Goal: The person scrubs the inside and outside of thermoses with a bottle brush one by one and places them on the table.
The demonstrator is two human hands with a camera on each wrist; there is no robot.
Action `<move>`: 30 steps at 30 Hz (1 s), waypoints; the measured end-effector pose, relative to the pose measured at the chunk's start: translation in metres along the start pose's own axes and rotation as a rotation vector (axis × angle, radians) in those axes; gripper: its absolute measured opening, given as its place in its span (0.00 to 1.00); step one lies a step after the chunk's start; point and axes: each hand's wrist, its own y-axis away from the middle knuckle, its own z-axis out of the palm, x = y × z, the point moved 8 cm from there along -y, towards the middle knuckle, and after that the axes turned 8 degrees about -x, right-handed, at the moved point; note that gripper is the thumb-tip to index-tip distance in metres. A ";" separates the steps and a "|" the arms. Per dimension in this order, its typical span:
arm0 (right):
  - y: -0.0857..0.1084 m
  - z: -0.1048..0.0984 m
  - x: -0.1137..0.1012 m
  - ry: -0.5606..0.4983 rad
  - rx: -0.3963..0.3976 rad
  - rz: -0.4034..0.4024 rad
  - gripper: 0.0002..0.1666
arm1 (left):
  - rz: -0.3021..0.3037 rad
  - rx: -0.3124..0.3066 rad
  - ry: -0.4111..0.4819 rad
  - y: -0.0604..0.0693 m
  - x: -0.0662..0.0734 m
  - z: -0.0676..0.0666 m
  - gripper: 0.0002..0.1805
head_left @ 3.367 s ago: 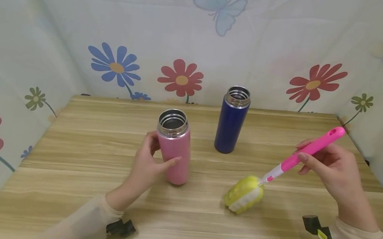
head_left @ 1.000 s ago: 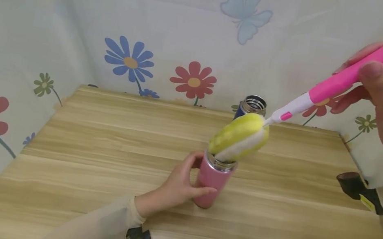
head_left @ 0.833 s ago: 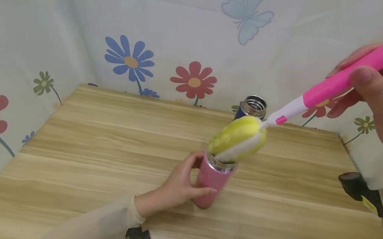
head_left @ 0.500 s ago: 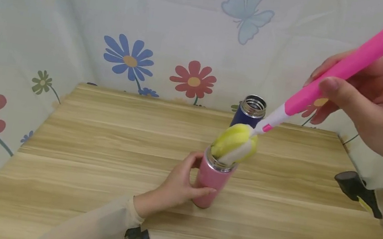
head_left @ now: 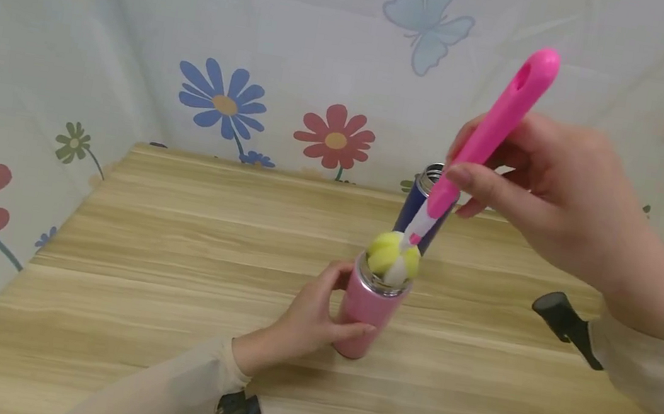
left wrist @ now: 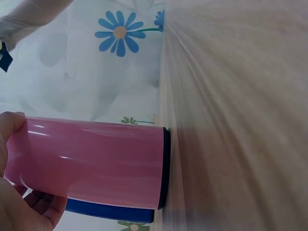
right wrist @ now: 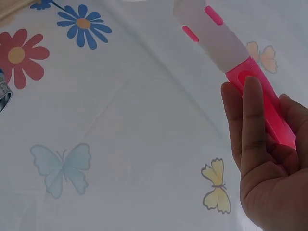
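Note:
My left hand grips a pink bottle that stands on the wooden table, its steel mouth uncovered. In the left wrist view the bottle shows its dark base on the table. My right hand pinches the pink handle of a bottle brush between thumb and fingers. The brush's yellow-and-white sponge head sits partly inside the bottle's mouth, its lower part hidden. In the right wrist view, fingers hold the brush handle, and the sponge is out of frame.
A dark blue bottle, also without a lid, stands behind the brush, partly covered by it. The wooden table meets a flower-printed curtain at the back and sides. Black wrist cameras hang from both sleeves.
The pink bottle was shifted right, and the brush was lifted from the table side to its mouth. Lately my right hand moved left, bringing the handle more upright and the sponge deeper in.

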 end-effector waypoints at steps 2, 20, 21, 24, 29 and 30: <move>-0.001 0.006 0.003 -0.006 -0.012 0.016 0.12 | 0.004 -0.002 -0.006 0.000 -0.001 0.000 0.40; 0.011 0.091 0.041 -0.086 -0.207 0.123 0.09 | -0.020 0.004 0.010 -0.001 -0.005 0.000 0.41; 0.011 0.090 0.041 -0.087 -0.209 0.123 0.09 | -0.026 0.008 0.013 -0.001 -0.005 0.000 0.41; 0.010 0.084 0.039 -0.093 -0.206 0.145 0.09 | -0.032 0.014 0.020 0.000 -0.005 -0.001 0.41; 0.006 0.059 0.030 -0.087 -0.137 0.158 0.11 | -0.018 0.009 0.005 0.000 -0.004 0.000 0.40; 0.005 0.053 0.027 -0.081 -0.122 0.151 0.11 | -0.017 0.010 0.002 0.000 -0.004 0.000 0.40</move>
